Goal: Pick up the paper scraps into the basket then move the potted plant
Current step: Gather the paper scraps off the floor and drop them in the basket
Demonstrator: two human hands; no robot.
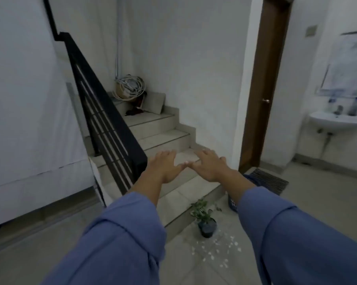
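Both arms in blue sleeves stretch forward at chest height. My left hand [164, 167] and my right hand [209, 166] are flat, palms down, fingers spread, thumbs nearly touching; neither holds anything. Far below them on the tiled floor stands a small potted plant [206, 220] in a dark pot at the foot of the stairs. Several white paper scraps [218, 250] lie scattered on the floor just in front of the pot. A blue basket [233, 203] sits on the floor right of the plant, mostly hidden behind my right forearm.
Tiled stairs [163, 138] rise ahead with a black railing [103, 112] on the left. A dark doormat [270, 181] lies before a brown door [266, 89]. A wall sink [335, 120] hangs at the right. Coiled hoses and clutter [130, 89] sit on the landing.
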